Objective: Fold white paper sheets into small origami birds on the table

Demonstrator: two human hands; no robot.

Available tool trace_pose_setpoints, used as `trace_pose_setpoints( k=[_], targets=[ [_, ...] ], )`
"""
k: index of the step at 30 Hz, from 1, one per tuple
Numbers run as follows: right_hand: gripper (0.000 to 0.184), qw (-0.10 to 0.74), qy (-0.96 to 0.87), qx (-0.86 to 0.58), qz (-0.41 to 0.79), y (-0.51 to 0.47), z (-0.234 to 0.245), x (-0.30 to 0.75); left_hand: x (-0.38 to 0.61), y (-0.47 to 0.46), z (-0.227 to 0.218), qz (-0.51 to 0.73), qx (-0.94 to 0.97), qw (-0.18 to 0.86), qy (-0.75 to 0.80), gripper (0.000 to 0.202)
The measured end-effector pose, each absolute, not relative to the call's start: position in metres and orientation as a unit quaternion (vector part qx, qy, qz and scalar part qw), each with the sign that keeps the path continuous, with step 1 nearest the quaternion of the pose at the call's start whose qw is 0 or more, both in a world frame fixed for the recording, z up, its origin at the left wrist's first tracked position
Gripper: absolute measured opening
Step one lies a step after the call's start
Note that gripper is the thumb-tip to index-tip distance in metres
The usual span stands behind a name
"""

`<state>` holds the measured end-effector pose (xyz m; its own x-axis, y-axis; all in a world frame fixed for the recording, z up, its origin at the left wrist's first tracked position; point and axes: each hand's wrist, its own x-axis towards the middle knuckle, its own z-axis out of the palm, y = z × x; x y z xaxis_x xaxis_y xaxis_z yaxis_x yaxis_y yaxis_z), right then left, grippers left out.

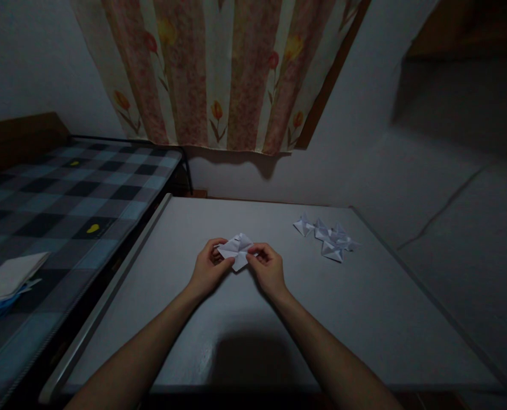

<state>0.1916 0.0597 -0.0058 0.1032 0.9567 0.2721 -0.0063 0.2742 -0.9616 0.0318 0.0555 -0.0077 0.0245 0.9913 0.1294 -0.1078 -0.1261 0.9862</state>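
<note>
A small piece of folded white paper (237,248) is held just above the grey table (202,336) near its middle. My left hand (208,269) pinches the paper's left side with fingers closed on it. My right hand (268,267) pinches the right side the same way. Both forearms reach in from the bottom edge of the view. A cluster of several finished folded white paper pieces (328,236) lies on the table to the right of my hands, apart from them.
A bed with a checked blue and black cover (78,193) runs along the table's left side, with a stack of paper (9,276) on it. A flowered curtain (219,74) hangs on the wall behind. The room is dim.
</note>
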Motion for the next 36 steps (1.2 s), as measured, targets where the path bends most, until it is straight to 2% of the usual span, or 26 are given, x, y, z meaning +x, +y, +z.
trace_pose_setpoints(
  k=[4,9,12,17,20,22,25,29,30,33,36],
  targets=[
    [0.028,0.617,-0.486,-0.452,0.424,0.062,-0.009,0.190,0.031,0.056,-0.007,0.507,0.576,0.449,0.457,0.026],
    [0.016,0.604,-0.518,-0.478,0.373,0.061,-0.005,0.195,0.026,0.055,-0.006,0.517,0.631,0.314,0.486,0.011],
    [0.022,0.606,-0.510,-0.438,0.425,0.061,-0.005,0.197,0.026,0.055,-0.007,0.507,0.608,0.369,0.487,0.017],
    [0.045,0.577,-0.474,-0.348,0.567,0.057,-0.007,0.192,0.033,0.055,-0.006,0.542,0.520,0.449,0.484,0.027],
    [0.054,0.571,-0.476,-0.366,0.560,0.056,-0.006,0.186,0.037,0.054,-0.006,0.537,0.532,0.457,0.469,0.031],
    [0.051,0.576,-0.494,-0.389,0.523,0.056,-0.005,0.184,0.038,0.051,-0.007,0.502,0.576,0.439,0.472,0.034],
    [0.042,0.583,-0.509,-0.409,0.484,0.057,-0.006,0.184,0.036,0.047,-0.009,0.463,0.678,0.343,0.457,0.045],
    [0.036,0.600,-0.490,-0.417,0.475,0.059,-0.007,0.185,0.032,0.045,-0.010,0.431,0.794,0.154,0.401,0.078],
    [0.035,0.600,-0.491,-0.419,0.473,0.058,-0.007,0.185,0.032,0.046,-0.010,0.417,0.806,0.117,0.403,0.076],
    [0.028,0.587,-0.516,-0.424,0.457,0.056,-0.005,0.184,0.030,0.047,-0.011,0.402,0.810,0.022,0.427,0.050],
    [0.024,0.567,-0.548,-0.438,0.432,0.053,-0.004,0.183,0.031,0.049,-0.012,0.409,0.800,-0.035,0.438,0.041]
  ],
)
